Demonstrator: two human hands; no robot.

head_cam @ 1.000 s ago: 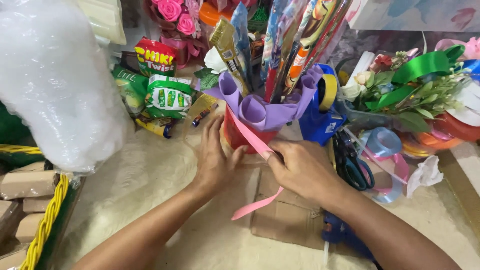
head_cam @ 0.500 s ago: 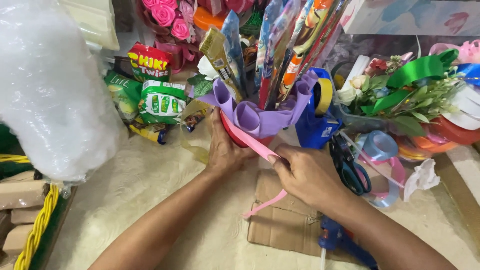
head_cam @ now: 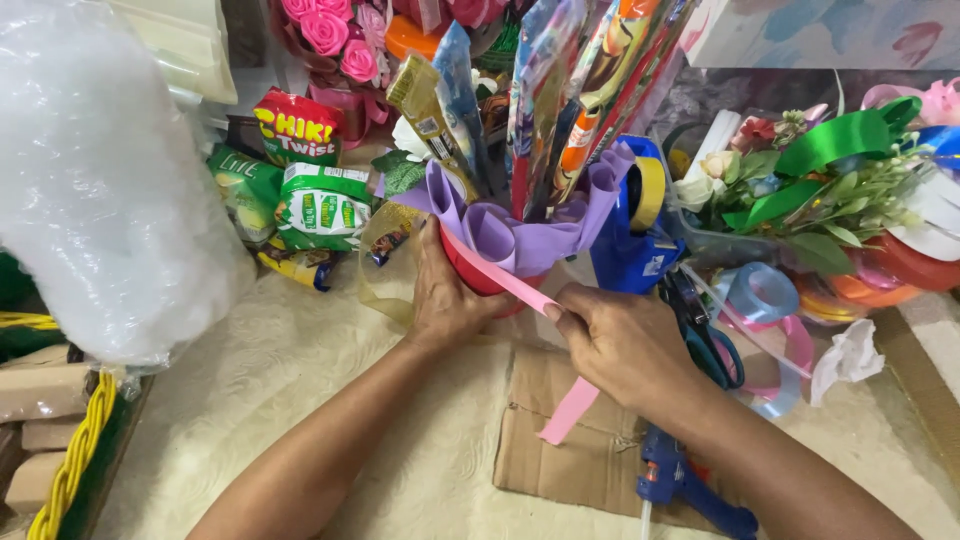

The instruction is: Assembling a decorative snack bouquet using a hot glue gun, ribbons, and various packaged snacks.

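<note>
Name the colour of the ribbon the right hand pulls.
Pink ribbon, clearest in the head view.

Left arm: bare forearm rising from the bottom edge, slanting up and to the right.
Left hand [head_cam: 447, 290]: back facing the camera, fingers together and curled forward, thumb spread right.
Right arm: bare forearm entering from the lower right corner, angled up-left.
Right hand [head_cam: 622, 340]: knuckles up, fingers bent, thumb and forefinger pinched together at its left end.
</note>
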